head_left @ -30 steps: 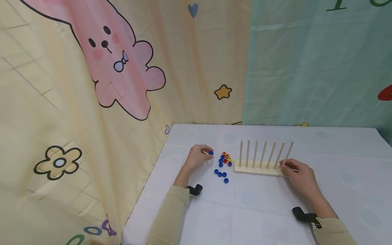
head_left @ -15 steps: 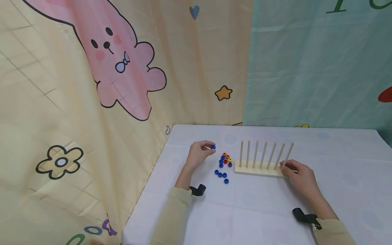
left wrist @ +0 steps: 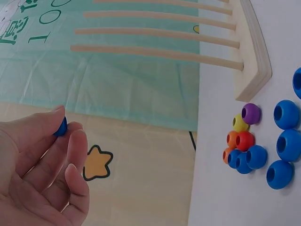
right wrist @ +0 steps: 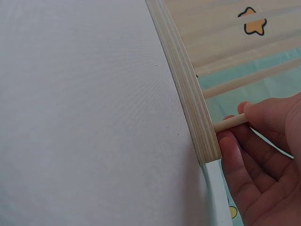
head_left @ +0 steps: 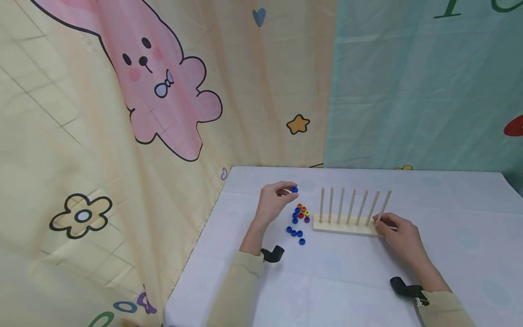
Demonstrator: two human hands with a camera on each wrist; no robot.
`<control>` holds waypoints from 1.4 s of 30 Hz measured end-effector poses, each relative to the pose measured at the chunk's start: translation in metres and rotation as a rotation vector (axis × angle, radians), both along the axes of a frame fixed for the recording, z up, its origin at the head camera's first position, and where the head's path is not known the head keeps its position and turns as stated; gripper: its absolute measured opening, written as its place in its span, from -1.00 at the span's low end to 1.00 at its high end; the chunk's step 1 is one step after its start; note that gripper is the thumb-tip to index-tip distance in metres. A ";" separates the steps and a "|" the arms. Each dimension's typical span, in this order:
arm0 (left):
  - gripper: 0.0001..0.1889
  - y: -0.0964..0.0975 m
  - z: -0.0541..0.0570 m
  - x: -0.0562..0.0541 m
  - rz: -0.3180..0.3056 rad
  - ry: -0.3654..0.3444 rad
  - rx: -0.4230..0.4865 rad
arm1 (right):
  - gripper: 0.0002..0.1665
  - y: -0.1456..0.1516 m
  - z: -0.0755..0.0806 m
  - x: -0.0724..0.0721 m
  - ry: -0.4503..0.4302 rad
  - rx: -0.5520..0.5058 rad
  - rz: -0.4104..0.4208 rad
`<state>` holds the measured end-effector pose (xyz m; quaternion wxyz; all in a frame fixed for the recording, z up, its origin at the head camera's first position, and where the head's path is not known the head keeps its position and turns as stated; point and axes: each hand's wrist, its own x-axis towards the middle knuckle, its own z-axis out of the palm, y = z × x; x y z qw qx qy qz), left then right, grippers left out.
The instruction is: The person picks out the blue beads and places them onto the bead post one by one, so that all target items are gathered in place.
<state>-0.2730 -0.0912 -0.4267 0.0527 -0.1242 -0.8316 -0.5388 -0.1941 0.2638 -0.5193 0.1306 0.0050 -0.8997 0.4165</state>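
Between thumb and fingertips my left hand [head_left: 273, 201] pinches a blue bead [head_left: 294, 189], raised above the table left of the pegs. In the left wrist view the fingers [left wrist: 77, 146] partly cover that bead [left wrist: 61, 128]. A wooden peg board [head_left: 347, 228] carries a row of several upright, bare pegs. At its right end my right hand [head_left: 402, 234] grips the last peg [right wrist: 230, 123] near the base. Loose beads lie left of the board: several blue beads [left wrist: 288, 145], orange ones [head_left: 303, 209], a red bead [left wrist: 244, 141], a yellow bead [left wrist: 241, 122] and a purple bead [left wrist: 251, 113].
The white-covered table [head_left: 347, 281] reaches back to a printed curtain [head_left: 261, 91], which also hangs along the left side. Black camera mounts [head_left: 273, 254] sit on both wrists.
My left hand has risen and moved right with the blue bead, from beside the loose beads to above them. The right hand and the peg board stay put.
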 end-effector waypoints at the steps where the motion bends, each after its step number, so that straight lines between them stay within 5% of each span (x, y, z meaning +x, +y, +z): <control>1: -0.76 0.001 0.001 0.001 -0.003 0.007 0.002 | -0.66 0.000 0.000 0.000 0.000 0.000 0.001; 24: -0.74 0.027 0.018 0.006 -0.088 0.131 0.026 | -0.64 0.001 -0.003 -0.001 -0.015 -0.005 -0.012; 42: -0.75 0.050 0.016 0.003 -0.154 0.189 0.050 | -0.67 0.001 -0.002 -0.002 0.012 0.016 -0.006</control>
